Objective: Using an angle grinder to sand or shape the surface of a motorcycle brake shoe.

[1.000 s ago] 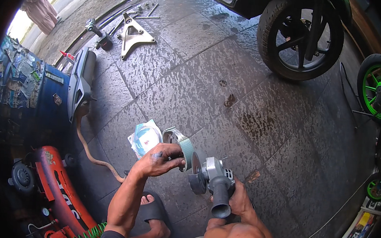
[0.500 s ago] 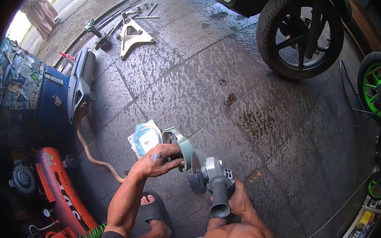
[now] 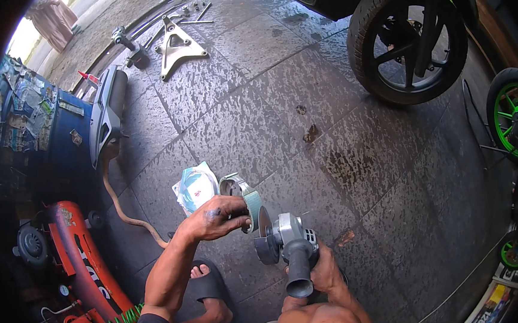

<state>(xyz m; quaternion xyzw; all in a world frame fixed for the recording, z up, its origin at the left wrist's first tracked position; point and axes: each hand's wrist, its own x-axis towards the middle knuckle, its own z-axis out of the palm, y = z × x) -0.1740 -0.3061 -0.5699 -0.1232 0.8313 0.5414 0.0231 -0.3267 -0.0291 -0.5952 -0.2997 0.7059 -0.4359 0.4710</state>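
Observation:
My left hand (image 3: 220,216) is closed around a curved metal brake shoe (image 3: 252,208) with a pale green lining, its far end showing beyond my fingers. In my right hand (image 3: 326,269) is a grey angle grinder (image 3: 293,228), gripped by its body with a dark side handle pointing toward me. Its thin disc (image 3: 265,219) stands edge-on right beside the green lining; whether the two touch is hard to tell. Just past my left hand, a clear plastic packet (image 3: 198,187) with a white and blue insert lies on the tiles.
A motorbike wheel (image 3: 406,49) stands at the far right. A metal bracket (image 3: 180,49), a cordless power tool (image 3: 130,48) and a silencer (image 3: 112,106) lie far left. A red compressor tank (image 3: 86,263) and blue drum (image 3: 72,124) flank my left. A green-rimmed wheel (image 3: 513,113) is at right.

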